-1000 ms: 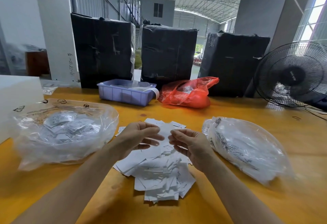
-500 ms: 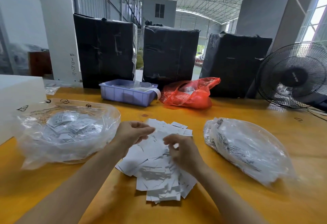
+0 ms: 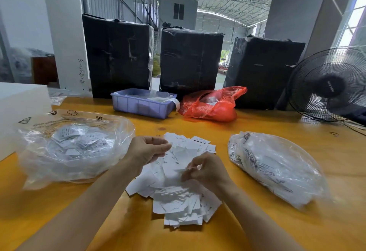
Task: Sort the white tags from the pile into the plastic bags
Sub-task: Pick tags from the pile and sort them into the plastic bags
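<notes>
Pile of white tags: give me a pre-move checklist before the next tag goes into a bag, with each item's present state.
1. Right hand pinches a tag from the pile of white paper tags: ok.
2. Only one tag pinched: cannot tell, blurred.
3. Left hand free to help: cannot tell, fingers curled over the pile.
4. Clear plastic bag on the left open towards the pile: ok.
5. Clear plastic bag on the right open: cannot tell.
6. Bare yellow tabletop between pile and bags: ok.
</notes>
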`<act>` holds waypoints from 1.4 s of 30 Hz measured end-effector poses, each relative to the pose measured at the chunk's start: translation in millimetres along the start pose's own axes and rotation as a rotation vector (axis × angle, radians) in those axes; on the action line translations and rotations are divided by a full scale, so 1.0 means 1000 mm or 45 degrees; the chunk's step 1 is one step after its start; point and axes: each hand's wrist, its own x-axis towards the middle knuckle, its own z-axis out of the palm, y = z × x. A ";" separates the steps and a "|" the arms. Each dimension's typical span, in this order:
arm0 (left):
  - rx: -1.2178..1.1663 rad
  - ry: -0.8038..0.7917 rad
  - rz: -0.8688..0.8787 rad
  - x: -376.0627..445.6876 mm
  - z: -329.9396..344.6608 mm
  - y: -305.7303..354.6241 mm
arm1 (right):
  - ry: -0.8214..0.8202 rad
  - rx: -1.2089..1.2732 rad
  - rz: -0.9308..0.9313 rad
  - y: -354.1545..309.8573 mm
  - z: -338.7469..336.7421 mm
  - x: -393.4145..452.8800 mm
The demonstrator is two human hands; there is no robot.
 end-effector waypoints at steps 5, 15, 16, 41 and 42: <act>-0.034 -0.045 -0.018 -0.003 0.004 0.001 | -0.050 0.532 0.192 0.001 -0.022 -0.003; 0.057 -0.198 -0.083 -0.009 0.015 0.003 | -0.189 1.293 0.418 -0.006 -0.032 -0.004; 0.055 -0.204 -0.095 -0.010 0.016 0.003 | -0.182 1.311 0.413 -0.006 -0.032 -0.004; -0.038 -0.374 -0.186 -0.016 0.025 -0.006 | 0.294 1.453 0.512 -0.023 -0.020 -0.005; -0.033 -0.390 -0.188 -0.017 0.026 -0.006 | 0.322 1.443 0.479 -0.025 -0.020 -0.005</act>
